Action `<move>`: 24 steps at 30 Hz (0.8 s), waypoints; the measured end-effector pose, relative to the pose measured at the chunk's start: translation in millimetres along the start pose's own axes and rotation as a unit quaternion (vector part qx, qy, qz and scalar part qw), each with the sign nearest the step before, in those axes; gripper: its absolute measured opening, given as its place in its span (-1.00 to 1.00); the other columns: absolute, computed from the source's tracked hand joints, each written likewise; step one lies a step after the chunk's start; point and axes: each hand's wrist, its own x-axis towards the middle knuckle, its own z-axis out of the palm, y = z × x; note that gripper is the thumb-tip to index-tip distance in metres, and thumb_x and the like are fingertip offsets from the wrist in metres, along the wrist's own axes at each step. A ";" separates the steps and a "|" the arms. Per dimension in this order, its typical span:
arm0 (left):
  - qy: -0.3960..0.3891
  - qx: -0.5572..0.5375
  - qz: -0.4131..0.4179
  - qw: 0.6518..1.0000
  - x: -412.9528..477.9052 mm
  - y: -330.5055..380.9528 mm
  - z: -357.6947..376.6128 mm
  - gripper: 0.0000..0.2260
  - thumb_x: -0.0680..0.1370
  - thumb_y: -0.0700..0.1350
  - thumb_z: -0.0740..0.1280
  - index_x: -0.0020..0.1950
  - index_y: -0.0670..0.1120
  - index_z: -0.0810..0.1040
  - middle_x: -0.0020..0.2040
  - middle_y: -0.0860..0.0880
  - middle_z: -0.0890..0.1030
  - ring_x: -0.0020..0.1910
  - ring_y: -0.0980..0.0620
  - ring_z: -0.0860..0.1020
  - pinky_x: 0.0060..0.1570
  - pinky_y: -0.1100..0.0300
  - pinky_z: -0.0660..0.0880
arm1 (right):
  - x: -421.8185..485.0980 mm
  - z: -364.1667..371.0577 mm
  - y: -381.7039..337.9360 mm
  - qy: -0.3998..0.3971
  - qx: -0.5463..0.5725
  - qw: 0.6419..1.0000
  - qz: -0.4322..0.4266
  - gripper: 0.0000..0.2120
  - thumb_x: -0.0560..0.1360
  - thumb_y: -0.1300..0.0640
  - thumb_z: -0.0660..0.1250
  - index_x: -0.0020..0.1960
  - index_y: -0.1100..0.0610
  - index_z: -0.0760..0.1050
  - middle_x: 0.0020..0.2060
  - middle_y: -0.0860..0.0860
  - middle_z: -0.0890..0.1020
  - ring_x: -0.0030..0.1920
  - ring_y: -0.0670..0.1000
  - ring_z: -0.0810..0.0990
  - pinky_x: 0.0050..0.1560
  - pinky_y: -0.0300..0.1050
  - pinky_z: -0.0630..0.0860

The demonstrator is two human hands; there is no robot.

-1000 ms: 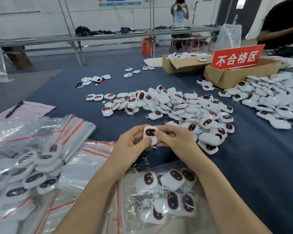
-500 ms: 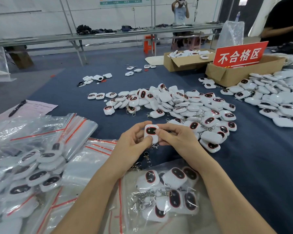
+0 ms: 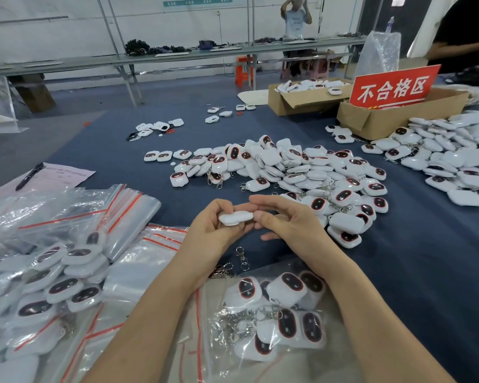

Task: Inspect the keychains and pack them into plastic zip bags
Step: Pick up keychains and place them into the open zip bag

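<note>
Both my hands hold one white keychain point(image 3: 235, 217) above the blue table, turned edge-on so only its plain white side shows. My left hand point(image 3: 213, 230) grips its left end with curled fingers. My right hand point(image 3: 285, 222) pinches its right end between fingertip and thumb. Its metal clasp point(image 3: 241, 255) dangles below. Under my forearms lies a clear zip bag point(image 3: 263, 322) with several keychains inside. A big heap of loose keychains point(image 3: 302, 172) lies just beyond my hands.
Filled zip bags point(image 3: 61, 280) and empty zip bags point(image 3: 116, 211) lie at the left, with a paper and pen point(image 3: 29, 176) behind. Cardboard boxes point(image 3: 398, 117) with a red sign point(image 3: 393, 87) stand far right, beside another keychain heap point(image 3: 454, 158). People stand in the background.
The keychain has been turned from face-up, with its dark red-rimmed window showing, to edge-on. Both hands stayed in about the same place.
</note>
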 end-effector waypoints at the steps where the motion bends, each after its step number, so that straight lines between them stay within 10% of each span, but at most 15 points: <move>1: -0.001 -0.004 0.001 1.000 -0.8 0.4 0.9 -0.77 0.61 -0.46 0.21 -0.08 -0.15 0.35 0.19 -0.25 0.65 0.13 -0.12 0.66 0.17 0.14 0.57 | -0.3 -0.7 0.1 -0.001 0.000 1.000 -0.002 -0.70 0.55 0.14 0.43 0.07 -0.29 0.65 0.06 -0.08 0.72 -0.02 -0.07 0.70 -0.11 -0.21 0.64; 15: 0.059 -0.032 -0.041 0.997 0.7 7.8 8.0 -0.78 0.65 -0.25 0.26 0.28 -0.25 0.51 0.06 -0.18 0.71 0.03 -0.05 0.69 0.04 0.21 0.61 | 3.4 0.6 7.2 -0.009 -0.017 1.000 0.001 -0.71 0.55 0.26 0.42 0.08 -0.13 0.62 -0.06 -0.06 0.74 -0.14 -0.06 0.71 -0.09 -0.22 0.64; 24: 0.108 0.006 -0.002 0.994 -7.2 25.7 5.3 -0.76 0.70 -0.20 0.19 0.03 -0.16 0.64 -0.21 -0.03 0.65 -0.19 0.04 0.57 -0.22 0.27 0.54 | 1.7 3.0 -7.7 0.051 -0.109 0.993 -0.017 -0.77 0.58 0.13 0.38 -0.01 -0.22 0.62 -0.16 -0.18 0.70 -0.18 -0.18 0.64 -0.07 -0.28 0.54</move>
